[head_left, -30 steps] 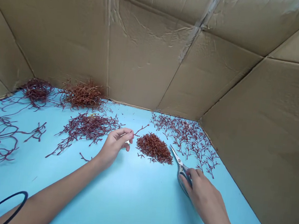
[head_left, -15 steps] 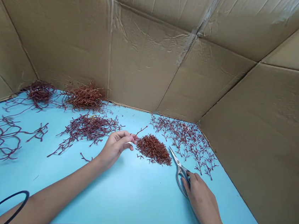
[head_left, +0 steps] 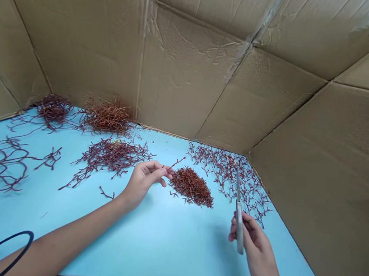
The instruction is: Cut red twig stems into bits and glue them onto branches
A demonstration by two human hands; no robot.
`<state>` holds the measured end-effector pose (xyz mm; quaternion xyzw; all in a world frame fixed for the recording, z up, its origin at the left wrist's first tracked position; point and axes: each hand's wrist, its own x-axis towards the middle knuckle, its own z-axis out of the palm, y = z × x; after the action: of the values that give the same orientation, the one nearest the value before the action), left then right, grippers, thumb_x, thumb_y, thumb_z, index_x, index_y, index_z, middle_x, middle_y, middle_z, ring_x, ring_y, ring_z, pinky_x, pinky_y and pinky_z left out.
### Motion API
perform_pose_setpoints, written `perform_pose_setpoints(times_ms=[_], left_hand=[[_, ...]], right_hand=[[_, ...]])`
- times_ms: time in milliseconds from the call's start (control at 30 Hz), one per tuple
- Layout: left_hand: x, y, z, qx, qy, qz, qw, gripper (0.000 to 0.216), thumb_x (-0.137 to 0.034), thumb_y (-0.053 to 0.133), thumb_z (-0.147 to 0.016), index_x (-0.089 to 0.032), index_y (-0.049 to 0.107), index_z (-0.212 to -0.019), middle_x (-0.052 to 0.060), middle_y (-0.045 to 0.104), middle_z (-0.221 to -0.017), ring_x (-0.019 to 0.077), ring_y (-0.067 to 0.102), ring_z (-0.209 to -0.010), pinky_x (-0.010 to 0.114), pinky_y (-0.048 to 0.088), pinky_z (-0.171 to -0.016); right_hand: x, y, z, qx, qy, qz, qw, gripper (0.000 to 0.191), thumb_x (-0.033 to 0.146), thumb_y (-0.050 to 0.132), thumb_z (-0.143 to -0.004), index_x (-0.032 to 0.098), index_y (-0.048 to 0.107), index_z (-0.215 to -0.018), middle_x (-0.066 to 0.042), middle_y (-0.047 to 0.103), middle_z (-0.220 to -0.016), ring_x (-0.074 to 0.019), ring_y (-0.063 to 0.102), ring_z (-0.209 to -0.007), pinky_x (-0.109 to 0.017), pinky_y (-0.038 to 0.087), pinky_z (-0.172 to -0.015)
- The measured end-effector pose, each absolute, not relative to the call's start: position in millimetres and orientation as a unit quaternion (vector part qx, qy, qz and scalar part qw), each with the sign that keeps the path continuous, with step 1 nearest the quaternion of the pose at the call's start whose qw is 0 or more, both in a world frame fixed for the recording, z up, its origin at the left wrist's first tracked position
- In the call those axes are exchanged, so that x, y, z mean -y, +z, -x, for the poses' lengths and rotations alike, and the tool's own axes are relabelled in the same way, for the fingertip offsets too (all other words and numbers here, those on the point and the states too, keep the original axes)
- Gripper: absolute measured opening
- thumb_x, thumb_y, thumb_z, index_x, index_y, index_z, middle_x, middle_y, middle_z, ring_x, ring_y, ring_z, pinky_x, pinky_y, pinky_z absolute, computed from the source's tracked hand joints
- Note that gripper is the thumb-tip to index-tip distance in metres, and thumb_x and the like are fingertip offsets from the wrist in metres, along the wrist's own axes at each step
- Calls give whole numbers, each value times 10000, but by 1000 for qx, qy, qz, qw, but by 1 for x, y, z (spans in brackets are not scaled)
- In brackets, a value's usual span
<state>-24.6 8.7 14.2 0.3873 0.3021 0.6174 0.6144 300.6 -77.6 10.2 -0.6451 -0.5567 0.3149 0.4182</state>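
So the left hand (head_left: pixel 145 180) pinches a thin red sprig (head_left: pixel 177 162) at its fingertips, just beside a dense pile of short red pieces (head_left: pixel 191 186) on the pale blue tabletop (head_left: pixel 172 251) — the right hand (head_left: pixel 255 237) is closed around steel scissors (head_left: pixel 239 214), held up edge-on with the blades shut. Looser heaps of branching red twigs (head_left: pixel 111 159) lie farther left, toward a cardboard wall (head_left: pixel 185 68) — a black cord loop (head_left: pixel 4 237) sits by the left forearm (head_left: pixel 62 235)
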Motion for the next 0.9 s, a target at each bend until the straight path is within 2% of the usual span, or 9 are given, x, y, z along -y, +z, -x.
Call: perform_pose_setpoints(times_ms=[100,200,267,400,533,633,767,900], left_hand=[[-7,19,24,-305,618,-366,625,292,-339,913,-736,-155,704,-646,95,777,-836,175,713,-815,213,551,-598],[-6,24,25,-307,618,-346,636,303,-340,929,-704,-152,699,-641,93,780,-842,181,726,-825,214,549,-603],[-7,26,27,-308,621,-335,638,316,-356,933,-701,-150,699,-651,88,782,-856,178,738,-805,219,552,-610],[-9,28,30,-304,634,-317,637,327,-383,928,-721,-158,693,-686,79,796,-886,186,767,-813,239,582,-655],[-10,27,31,-298,632,-287,656,303,-352,935,-712,-167,696,-726,86,813,-930,216,793,-882,249,606,-686],[-10,26,30,-290,617,-281,675,304,-348,937,-721,-160,698,-710,95,818,-927,212,797,-866,247,622,-690],[-9,23,28,-279,607,-304,680,309,-336,936,-744,-156,691,-685,101,827,-920,200,799,-811,256,644,-704],[-12,21,30,-300,606,-364,640,275,-364,894,-811,-162,721,-738,115,833,-931,238,804,-820,327,676,-742]], right_hand=[[65,23,-262,521,434,577,455,504,658,798,-801,224,588,-949,-2,590,-766,-164,593,-591,-293,478,-520],[50,31,-229,562,531,502,388,588,758,769,-781,219,559,-887,37,510,-680,-136,511,-544,-290,460,-516],[40,34,-217,603,546,468,345,621,817,709,-794,226,536,-873,43,477,-708,-129,484,-556,-288,456,-511],[23,33,-209,735,397,459,303,545,778,512,-948,234,507,-901,23,503,-770,-142,461,-627,-290,428,-571],[9,27,-206,795,234,499,255,517,731,566,-931,261,388,-809,50,483,-681,-141,384,-598,-272,332,-556],[3,21,-205,812,181,498,246,561,771,570,-913,270,355,-785,61,464,-639,-137,366,-560,-262,310,-533],[0,12,-211,828,131,489,239,619,857,490,-913,273,351,-766,63,455,-594,-129,344,-515,-258,296,-502],[1,8,-218,848,85,467,235,614,848,457,-941,265,399,-758,46,495,-589,-124,385,-498,-250,322,-491]])
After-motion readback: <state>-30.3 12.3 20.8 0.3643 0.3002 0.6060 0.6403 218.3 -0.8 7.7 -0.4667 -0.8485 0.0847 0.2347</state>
